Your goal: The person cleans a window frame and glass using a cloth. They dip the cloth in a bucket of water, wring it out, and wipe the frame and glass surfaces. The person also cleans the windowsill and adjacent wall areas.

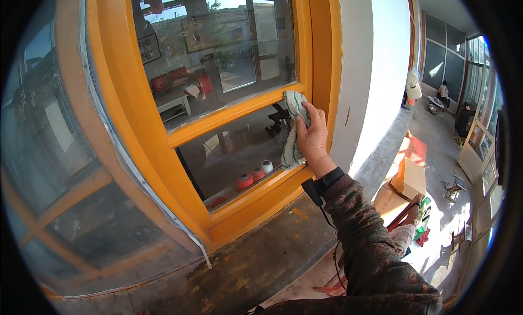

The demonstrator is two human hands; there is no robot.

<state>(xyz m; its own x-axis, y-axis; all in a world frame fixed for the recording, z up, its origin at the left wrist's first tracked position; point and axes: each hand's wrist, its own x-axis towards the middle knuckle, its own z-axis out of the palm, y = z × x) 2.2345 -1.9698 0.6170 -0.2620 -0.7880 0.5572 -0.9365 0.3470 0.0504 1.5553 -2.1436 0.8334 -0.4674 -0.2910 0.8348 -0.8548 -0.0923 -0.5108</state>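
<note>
My right hand [314, 133] grips a white cloth with green stripes [293, 151] near the right end of an orange-painted window frame [229, 115]. The cloth's upper part lies on the crossbar beside the right upright; its lower part hangs over the right edge of the small lower glass pane [229, 151]. Above the crossbar is a larger glass pane [212, 45] with reflections in it. A dark band is around my right wrist, with a black device and cable beside it. My left hand is out of view.
A stained sill [261, 253] runs below the window. At left is a mesh-covered screen frame [69, 184]. Cardboard boxes [410, 178] stand at right, with small stools [454, 188] beyond. Two people [463, 119] sit farther back near a glazed door [478, 147]. A cap hangs by the white wall.
</note>
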